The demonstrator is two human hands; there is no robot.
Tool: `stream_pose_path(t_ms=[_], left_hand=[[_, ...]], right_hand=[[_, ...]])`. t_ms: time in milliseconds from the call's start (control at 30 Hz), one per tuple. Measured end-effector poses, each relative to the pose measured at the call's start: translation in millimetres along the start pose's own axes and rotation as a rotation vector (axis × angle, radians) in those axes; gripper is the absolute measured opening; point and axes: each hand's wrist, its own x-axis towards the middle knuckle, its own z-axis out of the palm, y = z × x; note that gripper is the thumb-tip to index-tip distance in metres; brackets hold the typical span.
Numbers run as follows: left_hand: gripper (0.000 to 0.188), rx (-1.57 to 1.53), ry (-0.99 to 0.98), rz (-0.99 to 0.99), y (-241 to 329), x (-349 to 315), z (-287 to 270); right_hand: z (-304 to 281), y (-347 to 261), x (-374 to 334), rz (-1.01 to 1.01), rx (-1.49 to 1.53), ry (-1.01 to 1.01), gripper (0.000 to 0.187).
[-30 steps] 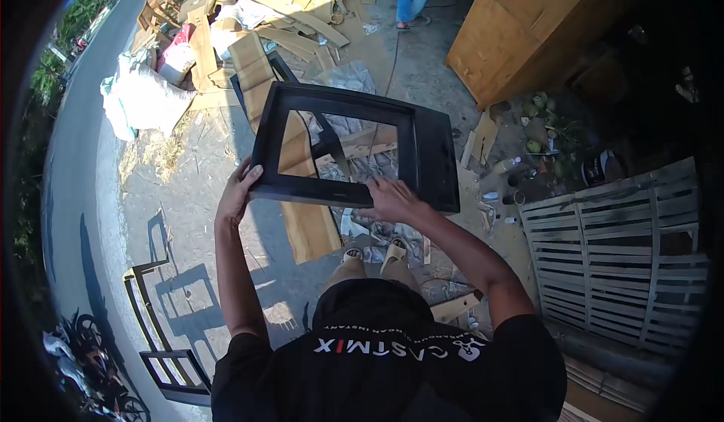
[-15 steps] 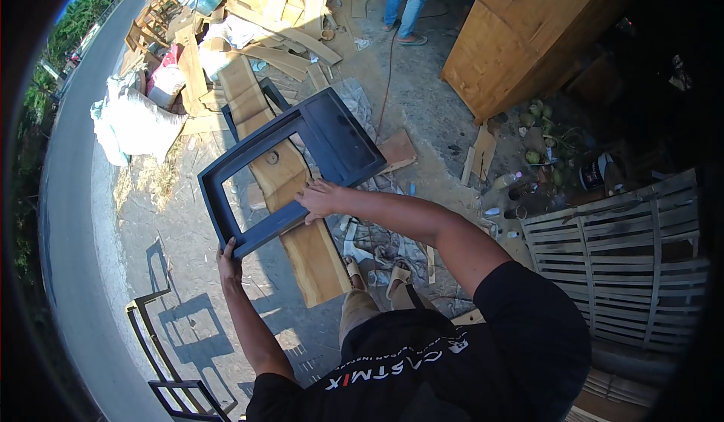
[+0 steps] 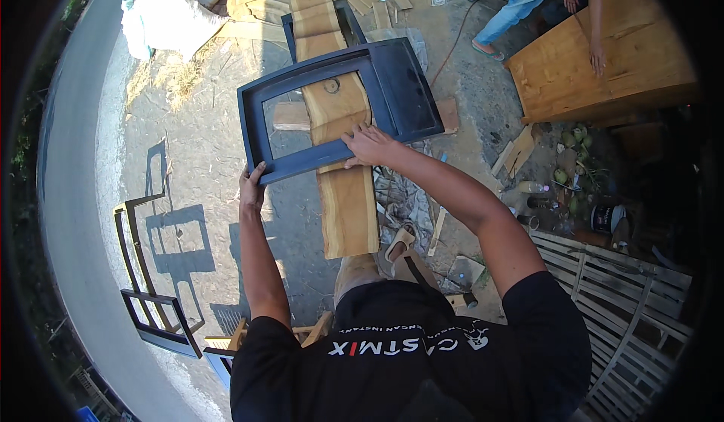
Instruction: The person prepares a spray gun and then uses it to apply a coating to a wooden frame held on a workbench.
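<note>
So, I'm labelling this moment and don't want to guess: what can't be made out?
- Head view: left hand, some fingertips hidden by the held frame.
- Head view: second frame, middle covered by the plank.
- Head view: co-worker, head cut off by the top edge.

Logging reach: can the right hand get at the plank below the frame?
Probably yes: the near end of the plank lies uncovered, though the right hand holds the dark frame and would likely have to let go first.
</note>
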Motion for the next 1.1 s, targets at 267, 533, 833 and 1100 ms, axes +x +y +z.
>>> stream_pose_path(t_ms=[267, 533, 833, 1100], left_hand=[[0.040, 0.015, 0.009, -0.009, 1.0, 13.3, 3.1], [0.047, 0.088, -0.051, 0.025, -3.0, 1.9, -3.5], [0.039, 0.080, -0.107, -0.036, 8.5, 40.6, 9.3], [0.034, 0.001, -0.009, 0.041, 13.4, 26.9, -28.5]], right_hand=[[10.0, 3.8, 2.4, 0.019, -0.066, 0.113, 0.077], [44.2, -9.8, -92.1, 0.211, 0.267, 0.786, 0.063], [50.9, 145.7, -125.0, 1.072, 1.170, 0.901, 0.081], [13.9, 127.5, -48.3, 0.761, 1.398, 0.616, 0.061]])
